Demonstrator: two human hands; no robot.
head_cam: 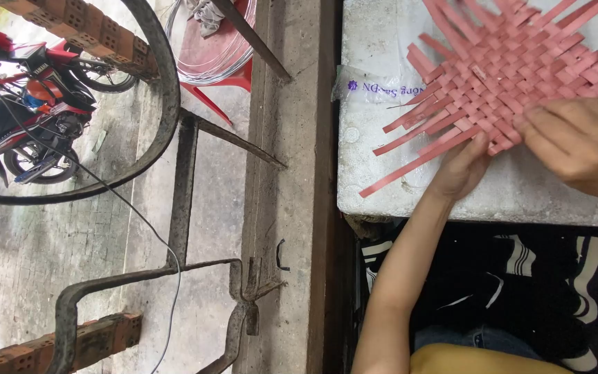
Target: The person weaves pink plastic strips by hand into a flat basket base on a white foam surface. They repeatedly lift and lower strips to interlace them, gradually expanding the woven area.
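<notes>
Pink strip mat (513, 69) is lying half-woven on the white foam slab (382, 41) — left hand (461, 170) pinching a loose strip, right hand (579, 149) pressing flat beside it.

- I'm sitting at a white foam slab (382, 41), pretty scuffed, in flat daylight.
- Just left of the slab runs a concrete ledge (288, 208).
- Past that, a rusty curved metal frame (174, 104) over a grey paved yard (29, 242).
- Far left of the slab: parked red motorbike (29, 104).
- Red plastic chair (219, 62) up top, near the slab's corner.
</notes>
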